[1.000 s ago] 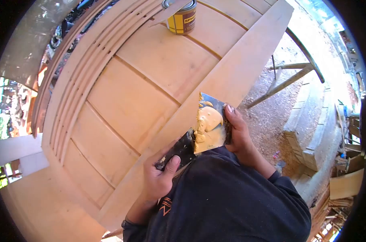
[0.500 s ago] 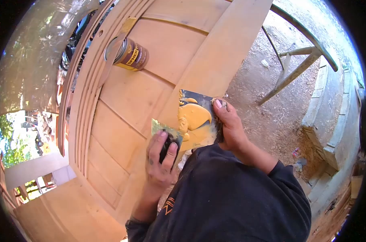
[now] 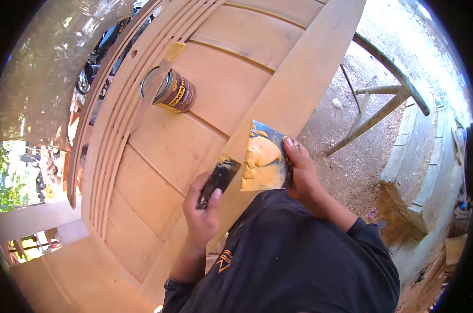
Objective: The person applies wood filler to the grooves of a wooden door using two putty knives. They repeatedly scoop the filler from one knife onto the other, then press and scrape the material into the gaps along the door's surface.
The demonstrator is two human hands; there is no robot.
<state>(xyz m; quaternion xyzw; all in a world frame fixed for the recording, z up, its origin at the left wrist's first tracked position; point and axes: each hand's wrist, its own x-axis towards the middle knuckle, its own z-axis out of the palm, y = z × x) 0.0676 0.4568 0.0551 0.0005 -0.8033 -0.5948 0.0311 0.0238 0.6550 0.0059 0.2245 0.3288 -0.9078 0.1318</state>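
My left hand (image 3: 202,208) grips a small dark scraper (image 3: 221,177) by its sides, its edge smeared with yellow paste. Just right of it, my right hand (image 3: 303,169) holds a flat metal plate (image 3: 287,180) by its right edge. A mound of yellow putty (image 3: 262,152) lies on the plate. The scraper and plate are slightly apart. Both are above a large panelled wooden door (image 3: 215,73). An open labelled can (image 3: 180,95) sits on the door, with a putty-marked stick (image 3: 166,67) across its top.
Stacked wooden frame strips (image 3: 119,99) run along the door's left side. At the upper right a metal stand (image 3: 374,117) is on the dusty ground, with concrete steps (image 3: 408,182) beyond it. A plastic sheet (image 3: 33,68) hangs at the upper left.
The scraper has turned and come away from the plate, now showing its dark face. The plate has shifted slightly right, and the putty on it has a different shape.
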